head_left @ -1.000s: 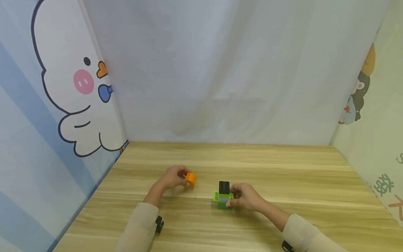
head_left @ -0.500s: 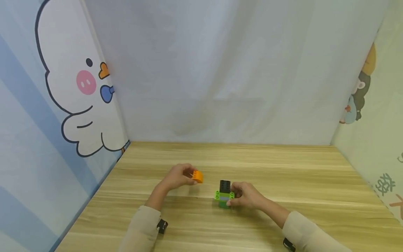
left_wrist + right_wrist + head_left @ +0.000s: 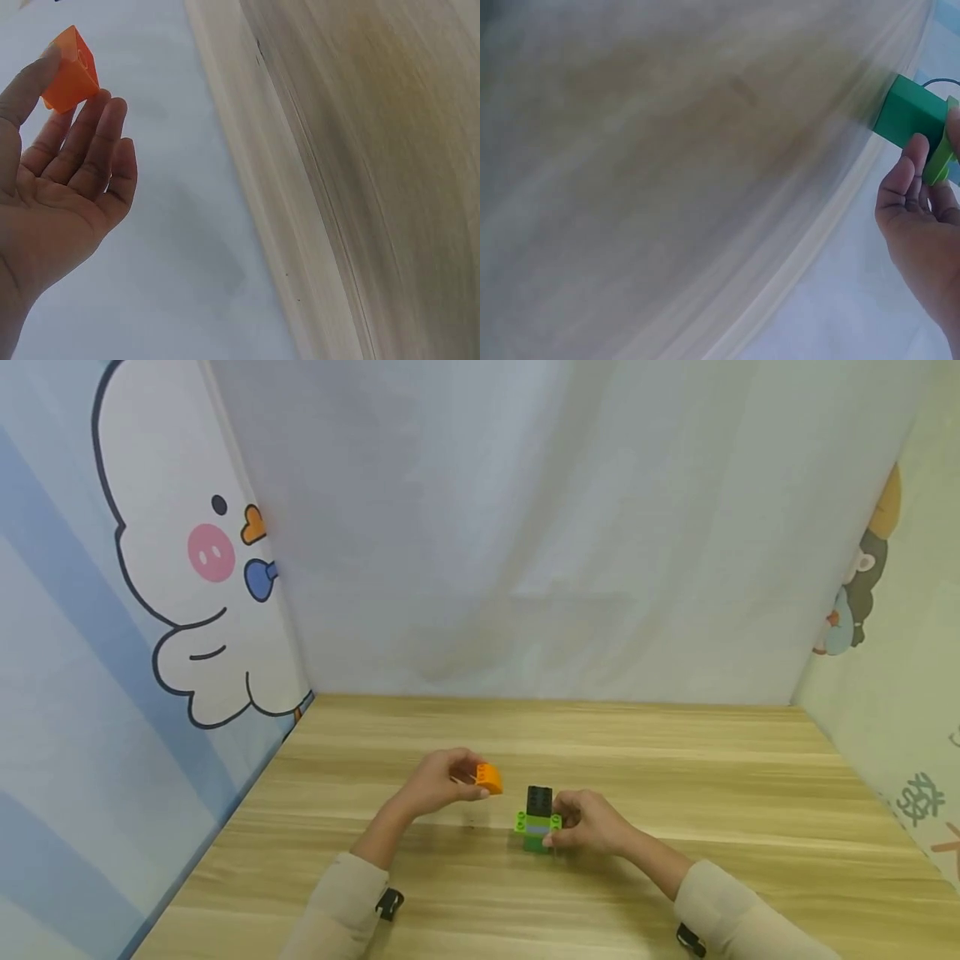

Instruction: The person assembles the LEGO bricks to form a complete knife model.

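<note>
My left hand (image 3: 442,783) pinches an orange curved building brick (image 3: 489,778) between thumb and fingertips, held above the table with its studs facing the palm. In the left wrist view the thumb lies on one side of the orange brick (image 3: 71,71), fingertips on the other. To the right, a small stack of building bricks (image 3: 537,827) stands upright: dark green at the bottom, light green with studs jutting out at both sides, black on top. My right hand (image 3: 592,821) grips this stack from its right side. The right wrist view shows the dark green brick (image 3: 911,112) beside the fingers.
A wood-grain table (image 3: 637,752) lies beneath both hands. Behind it hangs a pale grey curtain (image 3: 555,543). A cloth printed with a white cartoon bird (image 3: 172,543) borders the left, and a pale green printed cloth (image 3: 892,718) borders the right.
My left hand has moved right with the orange brick, bringing it closer to the stack, and the brick has turned a little. The right hand keeps its grip on the stack, nearly still.
</note>
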Motion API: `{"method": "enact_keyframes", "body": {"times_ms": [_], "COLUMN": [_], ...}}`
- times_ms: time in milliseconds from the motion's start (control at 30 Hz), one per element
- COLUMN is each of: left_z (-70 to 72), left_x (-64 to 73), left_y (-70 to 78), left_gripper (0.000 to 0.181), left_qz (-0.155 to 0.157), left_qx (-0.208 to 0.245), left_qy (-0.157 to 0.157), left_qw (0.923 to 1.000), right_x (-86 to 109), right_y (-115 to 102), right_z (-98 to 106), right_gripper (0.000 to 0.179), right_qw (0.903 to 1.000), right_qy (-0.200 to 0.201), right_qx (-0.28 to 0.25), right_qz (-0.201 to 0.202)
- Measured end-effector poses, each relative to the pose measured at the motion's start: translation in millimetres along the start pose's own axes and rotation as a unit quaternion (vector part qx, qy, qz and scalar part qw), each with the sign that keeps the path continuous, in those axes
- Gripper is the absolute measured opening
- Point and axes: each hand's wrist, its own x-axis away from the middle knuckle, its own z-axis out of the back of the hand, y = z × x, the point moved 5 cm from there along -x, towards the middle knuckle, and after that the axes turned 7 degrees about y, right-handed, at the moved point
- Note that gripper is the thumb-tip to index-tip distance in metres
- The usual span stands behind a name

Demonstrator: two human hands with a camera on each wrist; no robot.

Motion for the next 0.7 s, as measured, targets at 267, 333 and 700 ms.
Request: {"method": "enact_keyframes", "body": {"times_ms": [267, 333, 700], "left_z": [-7.2, -8.5, -18.0], "left_x": [1.2, 1.1, 7.7], "left_y": [12.4, 13.8, 19.7], "left_gripper": [0.035, 0.034, 0.035], "left_qz": [-0.031, -0.038, -0.044], "left_qx": [-0.002, -0.006, 0.006], "left_qy": [0.002, 0.005, 0.041], "left_qw": [0.9995, 0.9992, 0.9982], "right_x": [0.1, 0.2, 5.2], "right_y": [0, -1, -3], "right_z": [1, 1, -1], "right_gripper": [0.029, 0.028, 0.045], "right_qw": [1.0, 1.0, 0.9978], "right_qy": [0.008, 0.007, 0.015], "right_qx": [0.005, -0.004, -0.049], "right_qz": [0.0, -0.004, -0.042]}}
